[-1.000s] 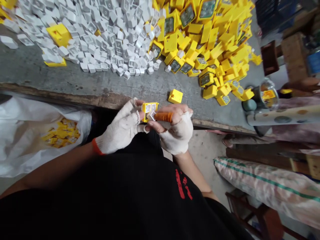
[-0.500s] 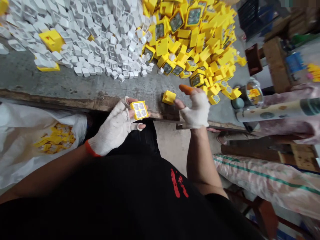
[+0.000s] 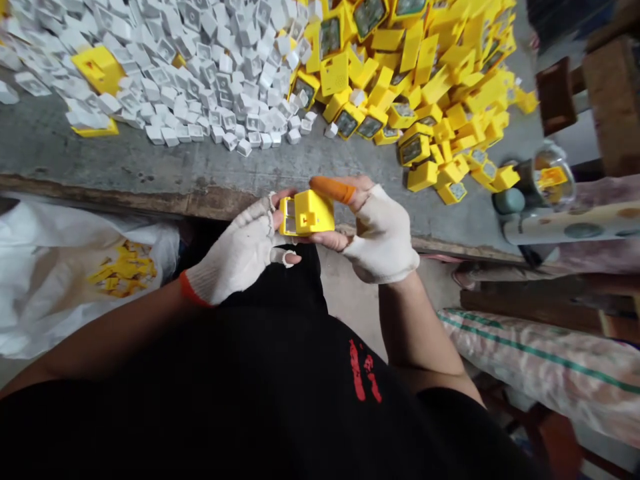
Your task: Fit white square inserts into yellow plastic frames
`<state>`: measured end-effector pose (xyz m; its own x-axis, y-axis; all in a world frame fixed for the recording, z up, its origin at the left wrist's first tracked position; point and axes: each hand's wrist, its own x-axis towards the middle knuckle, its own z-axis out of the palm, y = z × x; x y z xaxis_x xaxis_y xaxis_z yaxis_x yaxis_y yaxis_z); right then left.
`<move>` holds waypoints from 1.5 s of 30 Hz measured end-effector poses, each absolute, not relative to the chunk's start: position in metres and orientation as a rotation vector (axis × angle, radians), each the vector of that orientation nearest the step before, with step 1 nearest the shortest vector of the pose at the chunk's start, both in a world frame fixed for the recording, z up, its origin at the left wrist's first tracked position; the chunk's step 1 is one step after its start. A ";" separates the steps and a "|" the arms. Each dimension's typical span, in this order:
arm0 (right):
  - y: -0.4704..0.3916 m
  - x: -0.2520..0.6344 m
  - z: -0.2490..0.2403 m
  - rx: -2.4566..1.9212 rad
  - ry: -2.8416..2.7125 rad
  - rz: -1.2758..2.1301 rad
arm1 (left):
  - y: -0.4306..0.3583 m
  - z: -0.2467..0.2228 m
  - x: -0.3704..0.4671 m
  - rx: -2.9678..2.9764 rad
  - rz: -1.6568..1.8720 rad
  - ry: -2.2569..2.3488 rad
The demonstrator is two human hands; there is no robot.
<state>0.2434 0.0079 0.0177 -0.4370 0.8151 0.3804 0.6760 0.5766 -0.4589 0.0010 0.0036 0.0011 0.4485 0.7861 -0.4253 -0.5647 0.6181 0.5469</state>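
My left hand (image 3: 245, 243), in a white fingerless glove, is closed on a yellow frame (image 3: 288, 217) with white squares inside. My right hand (image 3: 377, 230), gloved alike and with an orange cover on one finger, grips a yellow plastic housing (image 3: 318, 213) between thumb and that finger. The housing is held over the right part of the frame and hides it. Whether the two parts are joined I cannot tell. Both hands are just in front of the workbench edge, above my lap.
A heap of small white caps (image 3: 200, 73) covers the back left of the bench (image 3: 200, 170). Many yellow housings (image 3: 420, 87) are piled at the right. A white sack (image 3: 45, 280) with yellow pieces hangs at the left. A clear jar (image 3: 555, 173) lies at the far right.
My right hand has picked up the lone yellow housing from the bench edge and brought it left, over the frame in my left hand. The view has shifted slightly.
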 end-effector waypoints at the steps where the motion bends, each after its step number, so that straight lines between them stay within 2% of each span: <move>1: 0.006 0.239 0.021 -1.187 -2.265 0.332 | 0.004 0.002 0.002 0.350 0.845 0.720; 10: -0.002 0.232 0.023 -1.360 -2.388 0.348 | 0.000 0.001 0.001 0.412 0.843 0.729; 16: -0.005 0.236 0.012 -1.168 -2.347 0.137 | -0.008 -0.001 -0.003 0.465 0.871 0.757; 21: -0.015 0.213 -0.003 -1.105 -2.284 -0.108 | -0.014 -0.001 -0.011 0.823 0.985 0.907; 23: -0.018 0.205 -0.011 -1.209 -2.187 0.011 | -0.013 -0.001 -0.013 0.969 0.996 1.003; 28: -0.014 0.200 -0.014 -1.208 -1.582 0.934 | -0.014 -0.003 -0.019 1.334 1.004 0.994; 30: -0.013 0.197 -0.007 -1.146 -1.405 1.148 | -0.018 -0.003 -0.021 1.478 1.054 1.005; 34: -0.014 0.185 -0.003 -1.137 -1.198 1.279 | -0.024 -0.002 -0.021 1.603 1.082 1.082; 38: -0.019 0.181 -0.017 -1.172 -1.056 1.397 | -0.018 -0.006 -0.022 1.401 0.946 1.084; 42: -0.024 0.179 -0.010 -1.125 -1.395 1.239 | -0.003 -0.006 -0.018 1.072 0.916 0.768; 45: -0.025 0.169 0.018 -1.190 -1.696 0.881 | 0.005 -0.001 -0.008 1.037 0.880 0.709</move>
